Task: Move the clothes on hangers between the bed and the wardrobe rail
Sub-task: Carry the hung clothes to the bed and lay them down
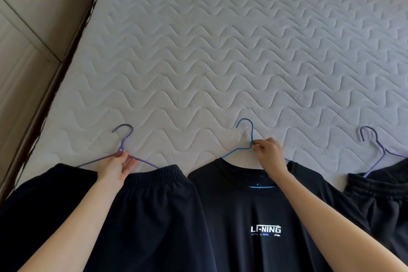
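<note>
Centrally, "LI-NING" on black T-shirt (pixel 242 207)

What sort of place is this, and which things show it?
Probably a bedroom: a bare quilted mattress, dark clothes on wire hangers laid along it, and panelled wardrobe doors at the left.

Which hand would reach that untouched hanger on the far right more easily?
Probably the right hand: it pinches the blue hanger in the middle, next to the far-right hanger. The left hand holds the left purple hanger, farthest away.
</note>
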